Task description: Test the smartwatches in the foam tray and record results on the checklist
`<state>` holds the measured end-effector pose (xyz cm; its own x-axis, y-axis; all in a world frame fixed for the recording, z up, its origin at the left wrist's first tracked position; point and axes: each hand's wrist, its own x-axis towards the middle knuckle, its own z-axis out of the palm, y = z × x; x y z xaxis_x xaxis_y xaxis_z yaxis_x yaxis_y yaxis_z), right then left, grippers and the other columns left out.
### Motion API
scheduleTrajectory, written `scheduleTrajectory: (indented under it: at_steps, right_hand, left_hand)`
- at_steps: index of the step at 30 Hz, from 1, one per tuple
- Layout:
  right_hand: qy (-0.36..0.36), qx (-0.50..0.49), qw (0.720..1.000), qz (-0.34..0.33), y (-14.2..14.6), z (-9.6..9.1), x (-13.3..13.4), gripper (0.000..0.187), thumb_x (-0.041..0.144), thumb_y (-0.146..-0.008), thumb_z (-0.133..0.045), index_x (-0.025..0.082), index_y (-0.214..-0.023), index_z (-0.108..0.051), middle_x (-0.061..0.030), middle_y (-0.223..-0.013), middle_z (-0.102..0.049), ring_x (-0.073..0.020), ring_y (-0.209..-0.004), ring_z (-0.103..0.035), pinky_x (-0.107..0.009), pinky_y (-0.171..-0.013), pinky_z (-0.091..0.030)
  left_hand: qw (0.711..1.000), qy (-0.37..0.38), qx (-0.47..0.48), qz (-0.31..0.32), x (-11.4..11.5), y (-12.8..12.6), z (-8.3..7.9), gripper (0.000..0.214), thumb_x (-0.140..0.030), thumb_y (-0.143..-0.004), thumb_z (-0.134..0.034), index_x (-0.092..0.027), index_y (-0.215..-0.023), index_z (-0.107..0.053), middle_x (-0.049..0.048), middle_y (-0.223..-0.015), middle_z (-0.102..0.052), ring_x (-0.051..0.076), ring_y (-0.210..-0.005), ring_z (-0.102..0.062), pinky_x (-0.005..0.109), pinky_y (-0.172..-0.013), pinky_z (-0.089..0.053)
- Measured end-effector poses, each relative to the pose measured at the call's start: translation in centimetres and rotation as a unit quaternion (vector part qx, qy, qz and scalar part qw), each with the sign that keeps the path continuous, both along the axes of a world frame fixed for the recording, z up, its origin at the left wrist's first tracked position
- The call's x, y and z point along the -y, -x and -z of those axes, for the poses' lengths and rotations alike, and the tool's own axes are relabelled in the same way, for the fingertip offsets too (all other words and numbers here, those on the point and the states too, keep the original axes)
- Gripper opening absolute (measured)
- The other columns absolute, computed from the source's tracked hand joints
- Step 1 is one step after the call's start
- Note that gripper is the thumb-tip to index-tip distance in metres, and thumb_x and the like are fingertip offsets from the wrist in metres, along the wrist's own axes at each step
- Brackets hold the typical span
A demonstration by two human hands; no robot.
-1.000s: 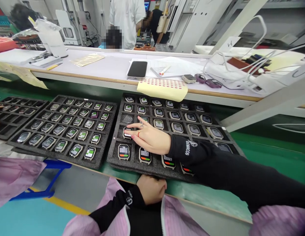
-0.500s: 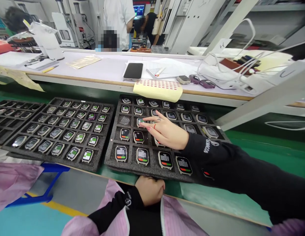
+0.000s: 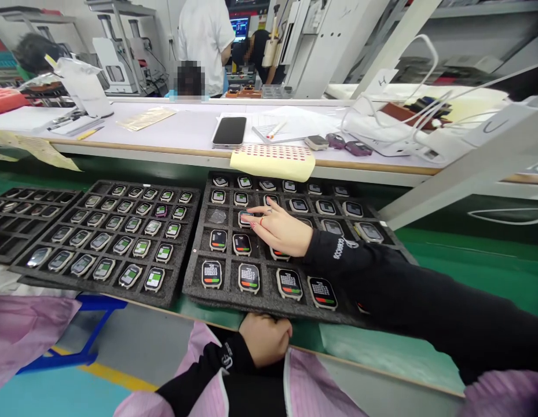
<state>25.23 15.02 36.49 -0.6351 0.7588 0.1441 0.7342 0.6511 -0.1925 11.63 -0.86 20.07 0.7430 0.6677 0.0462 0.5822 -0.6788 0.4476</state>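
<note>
My right hand (image 3: 278, 230) reaches across a black foam tray (image 3: 194, 278) of smartwatch bodies. Its fingers are stretched out, with the fingertips resting on a watch (image 3: 245, 218) in the tray's third row from the front. Lit watches with red and green screen bars, such as one (image 3: 211, 273) in the front row, fill the near rows. My left hand (image 3: 265, 337) is curled at the tray's near edge, gripping it from below the green bench. One cell (image 3: 217, 216) holds only clear film.
A second foam tray (image 3: 177, 292) of watches lies to the left, and a third, mostly vacant tray (image 3: 3, 246) sits further left. A raised white shelf holds a phone (image 3: 229, 130), a yellow sticker sheet (image 3: 273, 159), loose watches and white cables (image 3: 394, 124). People stand behind.
My right hand moved up the tray from a second-row watch to one in the third row. My left hand stayed on the tray's edge.
</note>
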Motion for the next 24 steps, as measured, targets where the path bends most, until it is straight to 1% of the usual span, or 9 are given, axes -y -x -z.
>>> scheduleTrajectory:
  at_steps: [4,8,11,14,17,20,24]
  right_hand:
    - [-0.007,-0.003,1.0,-0.001,-0.8,-0.6,0.2,0.049,0.024,-0.104,-0.029,0.006,-0.132,-0.066,-0.0177,-0.121,-0.072,-0.0314,-0.135,-0.053,-0.07,-0.122,-0.019]
    - [-0.013,-0.018,1.0,0.014,-2.7,-1.3,0.7,0.05,0.026,-0.104,-0.028,0.009,-0.13,-0.068,-0.0151,-0.122,-0.072,-0.0303,-0.133,-0.055,-0.069,-0.122,-0.021]
    - [-0.008,-0.015,0.999,0.035,-4.3,-1.4,1.3,0.051,0.028,-0.104,-0.027,0.011,-0.129,-0.068,-0.0143,-0.124,-0.071,-0.0296,-0.133,-0.055,-0.068,-0.122,-0.021]
    - [0.004,-0.011,0.999,0.049,-5.3,-1.1,1.7,0.053,0.028,-0.104,-0.026,0.008,-0.129,-0.068,-0.015,-0.125,-0.07,-0.0301,-0.134,-0.054,-0.068,-0.122,-0.022]
    - [0.009,-0.017,0.998,0.056,-5.4,-0.6,1.9,0.054,0.029,-0.104,-0.025,0.007,-0.13,-0.067,-0.0159,-0.127,-0.07,-0.0302,-0.135,-0.053,-0.068,-0.122,-0.02]
    - [0.01,-0.014,0.998,0.054,-5.1,-0.2,1.8,0.054,0.029,-0.104,-0.025,0.008,-0.131,-0.067,-0.0167,-0.124,-0.071,-0.0296,-0.136,-0.053,-0.068,-0.122,-0.02]
    - [0.033,-0.008,0.999,0.04,-5.2,-0.1,1.6,0.052,0.029,-0.104,-0.027,0.01,-0.133,-0.066,-0.0175,-0.125,-0.07,-0.0317,-0.137,-0.052,-0.072,-0.119,-0.022]
  left_hand:
    - [1.0,-0.008,0.004,-0.002,0.0,0.0,0.2,0.014,-0.026,-0.091,-0.056,-0.025,-0.092,-0.07,0.0017,-0.076,-0.074,0.021,-0.073,-0.071,0.031,-0.069,-0.054]
    - [1.0,-0.016,0.011,-0.003,0.0,0.0,0.4,0.012,-0.025,-0.089,-0.057,-0.024,-0.09,-0.069,0.0013,-0.074,-0.074,0.02,-0.072,-0.071,0.03,-0.068,-0.053]
    - [1.0,-0.022,0.018,-0.006,0.1,0.1,0.6,0.011,-0.023,-0.089,-0.057,-0.024,-0.089,-0.069,0.0007,-0.072,-0.073,0.019,-0.069,-0.071,0.028,-0.066,-0.052]
    - [0.999,-0.03,0.024,-0.008,0.1,0.1,0.8,0.01,-0.022,-0.088,-0.058,-0.024,-0.088,-0.068,0.0002,-0.071,-0.072,0.018,-0.067,-0.07,0.027,-0.063,-0.049]
    - [0.999,-0.04,0.029,-0.012,0.2,0.1,1.0,0.01,-0.021,-0.087,-0.058,-0.024,-0.087,-0.067,-0.0003,-0.069,-0.071,0.018,-0.066,-0.07,0.027,-0.061,-0.046]
    - [0.998,-0.052,0.034,-0.018,0.3,0.1,1.2,0.01,-0.02,-0.086,-0.058,-0.025,-0.086,-0.066,-0.001,-0.068,-0.07,0.018,-0.064,-0.069,0.027,-0.059,-0.044]
    - [0.996,-0.071,0.045,-0.022,0.4,0.0,1.5,0.009,-0.019,-0.084,-0.059,-0.025,-0.084,-0.065,-0.0024,-0.067,-0.07,0.017,-0.063,-0.068,0.027,-0.057,-0.042]
